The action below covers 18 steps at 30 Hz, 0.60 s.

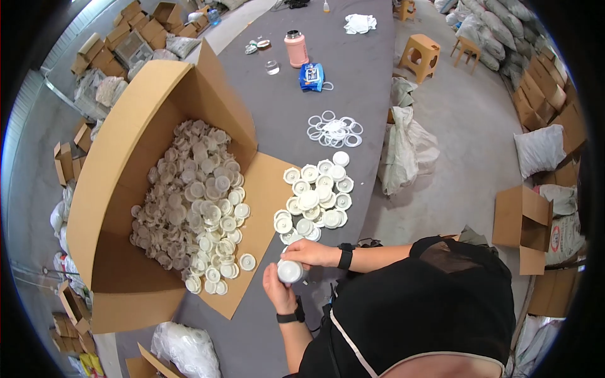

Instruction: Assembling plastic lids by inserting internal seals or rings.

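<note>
A single view, taken from a wide fisheye camera worn on the person's head, looks steeply down at a grey table from above. The person's own dark torso fills the near right corner, with both forearms coming in from the lower edge. The table runs away toward the far edge, an open cardboard box lying on its left. Straight edges bend toward the round black rim. The concrete floor and stacked sacks show far right.
</note>
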{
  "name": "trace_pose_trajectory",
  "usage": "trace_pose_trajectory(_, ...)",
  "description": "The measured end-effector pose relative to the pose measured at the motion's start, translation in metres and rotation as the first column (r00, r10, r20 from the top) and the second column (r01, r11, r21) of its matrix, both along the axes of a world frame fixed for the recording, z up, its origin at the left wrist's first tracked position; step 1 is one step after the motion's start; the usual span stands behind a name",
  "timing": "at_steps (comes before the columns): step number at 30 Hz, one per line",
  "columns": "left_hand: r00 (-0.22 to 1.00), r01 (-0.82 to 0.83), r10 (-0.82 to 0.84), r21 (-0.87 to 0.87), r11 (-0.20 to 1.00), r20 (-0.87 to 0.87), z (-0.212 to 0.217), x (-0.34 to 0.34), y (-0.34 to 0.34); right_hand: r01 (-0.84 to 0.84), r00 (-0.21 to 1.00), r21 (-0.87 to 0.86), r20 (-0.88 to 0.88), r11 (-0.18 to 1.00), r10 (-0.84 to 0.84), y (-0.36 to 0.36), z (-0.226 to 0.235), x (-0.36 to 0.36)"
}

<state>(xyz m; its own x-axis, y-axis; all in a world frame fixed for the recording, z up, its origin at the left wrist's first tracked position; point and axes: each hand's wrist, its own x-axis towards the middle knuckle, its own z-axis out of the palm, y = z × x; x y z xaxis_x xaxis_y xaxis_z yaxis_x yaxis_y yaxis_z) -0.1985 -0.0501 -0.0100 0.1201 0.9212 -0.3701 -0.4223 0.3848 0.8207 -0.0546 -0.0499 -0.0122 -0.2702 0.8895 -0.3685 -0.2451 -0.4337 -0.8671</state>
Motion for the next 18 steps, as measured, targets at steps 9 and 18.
trace_pose_trajectory(9,0.431,0.216,0.117,0.228,0.949,-0.895,-0.130,-0.035,0.054,0.125,0.988,-0.103,0.108,0.987,-0.114,-0.001,-0.054,0.035)
trace_pose_trajectory(18,0.633,-0.067,0.298,0.332,0.941,-0.715,-0.138,-0.041,0.084,0.119,0.993,-0.205,0.031,0.972,-0.115,0.013,-0.062,0.070)
